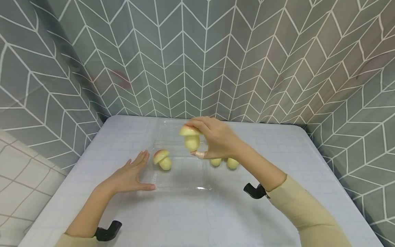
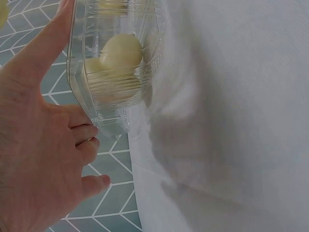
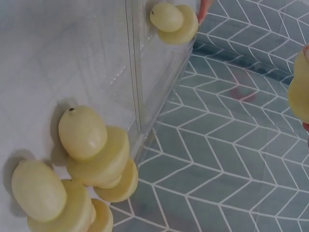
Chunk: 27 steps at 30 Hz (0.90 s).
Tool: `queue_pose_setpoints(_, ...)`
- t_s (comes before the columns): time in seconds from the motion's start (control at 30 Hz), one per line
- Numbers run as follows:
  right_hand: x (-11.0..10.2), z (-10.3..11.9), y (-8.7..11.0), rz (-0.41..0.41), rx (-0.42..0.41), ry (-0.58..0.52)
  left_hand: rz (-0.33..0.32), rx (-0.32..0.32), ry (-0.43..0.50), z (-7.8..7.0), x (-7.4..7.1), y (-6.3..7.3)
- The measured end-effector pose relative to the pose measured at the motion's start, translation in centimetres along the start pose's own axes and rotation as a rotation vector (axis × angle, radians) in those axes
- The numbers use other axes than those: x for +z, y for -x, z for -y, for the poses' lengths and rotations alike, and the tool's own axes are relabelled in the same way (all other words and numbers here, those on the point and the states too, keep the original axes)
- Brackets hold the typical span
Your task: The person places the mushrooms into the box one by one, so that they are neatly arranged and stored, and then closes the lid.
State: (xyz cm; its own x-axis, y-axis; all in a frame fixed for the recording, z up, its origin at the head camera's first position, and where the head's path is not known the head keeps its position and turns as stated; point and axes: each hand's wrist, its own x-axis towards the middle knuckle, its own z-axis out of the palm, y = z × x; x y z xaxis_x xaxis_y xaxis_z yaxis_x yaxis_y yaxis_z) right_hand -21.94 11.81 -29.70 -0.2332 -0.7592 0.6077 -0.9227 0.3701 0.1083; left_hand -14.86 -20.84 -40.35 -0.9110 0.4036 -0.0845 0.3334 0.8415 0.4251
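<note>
My right hand holds a pale yellow mushroom-shaped piece upright above the clear plastic container, fingers on its reddish cap and thumb near the stem's foot. The right wrist view catches only part of this held piece at its right edge. Inside the container's left side, another mushroom-shaped piece lies tilted. My left hand is spread along the container's left wall, its fingers touching or very near the rim. In the left wrist view the container stands beside that hand.
Right of the container, several more mushroom-shaped pieces lie on the white-covered table, partly behind my right hand in the head view. The container's lid lies opened toward the back. A patterned curtain hangs around the table.
</note>
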Motion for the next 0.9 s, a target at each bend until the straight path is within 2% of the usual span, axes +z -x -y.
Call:
queue_pose_setpoints(0.57,2.4,1.2,-2.1,0.102,-0.053,-0.054,0.007,0.000,-0.007,-0.1,0.0,-0.1)
queue_pose_setpoints(0.73,2.9,1.2,-2.7,0.095,-0.085,-0.059,0.011,0.001,-0.008,-0.3,-0.2,0.0)
queue_pose_setpoints(0.9,3.3,1.3,-3.5,0.123,-0.069,-0.053,0.017,-0.002,-0.001,-0.3,-0.3,0.1)
